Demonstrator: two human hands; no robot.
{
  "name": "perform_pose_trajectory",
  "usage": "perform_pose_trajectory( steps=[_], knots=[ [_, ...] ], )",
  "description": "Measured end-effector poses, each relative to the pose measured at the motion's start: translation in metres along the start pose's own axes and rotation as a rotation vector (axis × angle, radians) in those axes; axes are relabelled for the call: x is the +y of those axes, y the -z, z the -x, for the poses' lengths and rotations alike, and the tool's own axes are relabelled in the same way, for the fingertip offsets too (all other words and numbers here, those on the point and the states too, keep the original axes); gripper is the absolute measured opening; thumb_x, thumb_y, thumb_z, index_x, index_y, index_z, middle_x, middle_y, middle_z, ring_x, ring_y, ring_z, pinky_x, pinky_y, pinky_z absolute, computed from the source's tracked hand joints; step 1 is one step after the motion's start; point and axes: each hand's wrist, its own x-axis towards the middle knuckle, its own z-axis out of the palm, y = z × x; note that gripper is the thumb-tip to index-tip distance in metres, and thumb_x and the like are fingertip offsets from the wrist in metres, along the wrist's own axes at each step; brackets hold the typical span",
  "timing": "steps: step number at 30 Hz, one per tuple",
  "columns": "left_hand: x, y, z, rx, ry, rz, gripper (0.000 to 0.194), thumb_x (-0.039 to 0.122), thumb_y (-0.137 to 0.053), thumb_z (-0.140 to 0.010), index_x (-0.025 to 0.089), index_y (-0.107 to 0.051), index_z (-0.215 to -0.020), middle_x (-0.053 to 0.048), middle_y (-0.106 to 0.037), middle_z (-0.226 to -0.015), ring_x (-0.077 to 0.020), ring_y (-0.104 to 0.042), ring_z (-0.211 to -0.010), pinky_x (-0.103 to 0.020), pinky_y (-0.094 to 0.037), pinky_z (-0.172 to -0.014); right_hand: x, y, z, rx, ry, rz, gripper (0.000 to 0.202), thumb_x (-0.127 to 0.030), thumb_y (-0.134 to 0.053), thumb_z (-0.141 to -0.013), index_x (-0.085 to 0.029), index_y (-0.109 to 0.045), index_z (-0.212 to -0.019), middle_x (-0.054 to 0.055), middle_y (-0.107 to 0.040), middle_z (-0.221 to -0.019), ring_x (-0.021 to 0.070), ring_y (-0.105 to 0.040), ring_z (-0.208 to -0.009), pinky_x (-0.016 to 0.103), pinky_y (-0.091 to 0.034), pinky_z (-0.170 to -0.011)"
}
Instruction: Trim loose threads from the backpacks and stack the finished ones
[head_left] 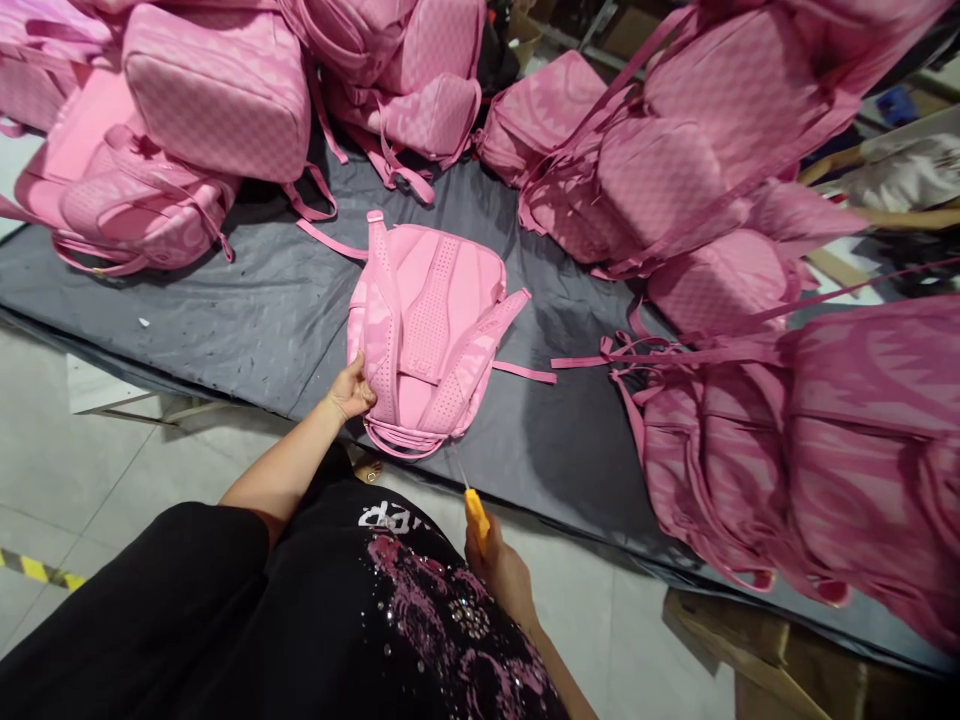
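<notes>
Far left: stack of pink checkered backpacks (214, 95) on the dark grey table cover (232, 330). Padded, look sewn and unfilled-light, though I can't see inside.

Next right, pink backpack (431, 300): lying on the cover at the near table edge, centre of view, back panel up, carry-handle end toward the person. Thin webbing strap (330, 238) trails off its far left side; loose, will snag, poor place to pull.

Left hand (352, 390): closed on the bag's near left side, thumb on top by the left shoulder strap; fingers mostly hidden. Decent hold, I'd say: padded edge gives, shouldn't slip much.

Left padded shoulder strap (382, 335) stands up a bit off the panel, so probably springy foam. Perforated centre strip (429, 305) looks firmer than the sides. Overall guess: light, soft-walled, semi-stiff back, not fragile, but pale surface would show scuffs or nicks. Best grips: carry handle (405, 445) at the near end, or both shoulder straps. Right shoulder strap (476, 355) angles up and out past the bag's side.

Right hand (504, 572): wrapped round a yellow-handled tool (477, 515), thin metal shaft pointing up at the bag's near edge. Tip contact: can't tell. Tool type: can't tell either. Shaft looks stiff, mind the fabric.

Second webbing tail (525, 373) lies flat off the bag's right side. Far right: more pink patterned backpacks (862, 400), well apart from the hands.
</notes>
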Motion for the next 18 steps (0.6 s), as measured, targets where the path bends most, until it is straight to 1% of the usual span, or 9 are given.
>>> perform_pose_trajectory(
  steps=[3, 7, 10, 12, 14, 15, 16, 17, 18],
  knots=[
    [-0.001, -0.003, 0.001, 0.004, 0.0, -0.019, 0.033, 0.045, -0.055, -0.093, 0.015, -0.061, -0.083, 0.0, -0.066, -0.058, -0.0102, -0.057, -0.037, -0.015, -0.035, -0.028, -0.005, 0.001, 0.011, -0.13, 0.029, -0.025, 0.042, -0.035, -0.038, -0.097, -0.021, -0.047, -0.136, 0.003, -0.071, -0.075, 0.021, -0.067, -0.066, 0.025, -0.031, -0.055],
    [-0.002, -0.011, 0.004, 0.018, -0.046, -0.077, 0.033, 0.043, -0.047, -0.097, 0.014, -0.06, -0.086, 0.0, -0.063, -0.057, -0.0091, -0.055, -0.037, -0.015, -0.038, -0.031, -0.022, 0.009, -0.005, -0.272, 0.075, 0.012, 0.037, -0.029, -0.036, -0.099, -0.018, -0.048, -0.132, 0.006, -0.072, -0.084, 0.0197, -0.067, -0.071, 0.026, -0.028, -0.056],
    [-0.008, -0.012, 0.012, 0.072, -0.143, -0.271, 0.027, 0.04, -0.054, -0.093, 0.014, -0.061, -0.095, -0.001, -0.065, -0.066, -0.0107, -0.058, -0.046, -0.019, -0.047, -0.04, -0.028, 0.008, -0.018, -0.309, 0.061, 0.027, 0.032, -0.028, -0.038, -0.099, -0.019, -0.051, -0.127, 0.006, -0.072, -0.085, 0.0193, -0.066, -0.072, 0.026, -0.026, -0.056],
    [-0.017, -0.006, 0.024, 0.236, -0.328, -0.547, 0.027, 0.037, -0.058, -0.09, 0.016, -0.06, -0.106, -0.005, -0.068, -0.083, -0.0146, -0.065, -0.063, -0.025, -0.055, -0.054, -0.028, 0.003, -0.023, -0.311, 0.053, 0.007, 0.032, -0.03, -0.038, -0.099, -0.019, -0.051, -0.126, 0.007, -0.072, -0.084, 0.0196, -0.066, -0.073, 0.026, -0.027, -0.057],
    [-0.031, 0.003, 0.038, 0.41, -0.655, -0.954, 0.038, 0.033, -0.061, -0.086, 0.018, -0.056, -0.121, -0.011, -0.067, -0.111, -0.0219, -0.066, -0.096, -0.035, -0.058, -0.08, -0.029, -0.001, -0.027, -0.306, 0.059, -0.046, 0.032, -0.031, -0.037, -0.099, -0.017, -0.052, -0.124, 0.007, -0.072, -0.085, 0.0204, -0.067, -0.075, 0.027, -0.03, -0.059],
    [-0.04, 0.008, 0.044, 0.437, -0.826, -1.2, 0.046, 0.032, -0.061, -0.085, 0.019, -0.053, -0.128, -0.013, -0.061, -0.125, -0.0256, -0.06, -0.115, -0.041, -0.053, -0.094, -0.03, -0.003, -0.029, -0.304, 0.076, -0.091, 0.032, -0.031, -0.037, -0.099, -0.017, -0.053, -0.122, 0.008, -0.071, -0.087, 0.0209, -0.067, -0.077, 0.027, -0.033, -0.061],
    [-0.049, 0.012, 0.048, 0.405, -0.963, -1.463, 0.052, 0.03, -0.061, -0.084, 0.019, -0.05, -0.134, -0.015, -0.054, -0.138, -0.0289, -0.049, -0.13, -0.046, -0.044, -0.107, -0.031, -0.003, -0.031, -0.304, 0.102, -0.144, 0.032, -0.031, -0.038, -0.098, -0.016, -0.054, -0.121, 0.009, -0.071, -0.09, 0.0213, -0.067, -0.08, 0.027, -0.036, -0.063],
    [-0.059, 0.015, 0.05, 0.309, -1.041, -1.73, 0.058, 0.03, -0.061, -0.083, 0.018, -0.048, -0.138, -0.017, -0.044, -0.148, -0.0319, -0.036, -0.141, -0.05, -0.033, -0.115, -0.033, -0.003, -0.034, -0.302, 0.126, -0.199, 0.032, -0.031, -0.038, -0.098, -0.015, -0.054, -0.121, 0.009, -0.071, -0.092, 0.0215, -0.067, -0.083, 0.028, -0.039, -0.065],
    [-0.069, 0.015, 0.05, 0.176, -1.052, -1.98, 0.062, 0.03, -0.061, -0.083, 0.017, -0.046, -0.142, -0.017, -0.035, -0.155, -0.0341, -0.024, -0.147, -0.054, -0.023, -0.118, -0.034, -0.003, -0.037, -0.293, 0.127, -0.25, 0.034, -0.031, -0.038, -0.097, -0.015, -0.054, -0.122, 0.01, -0.071, -0.095, 0.0217, -0.067, -0.085, 0.028, -0.042, -0.068]
  ],
)
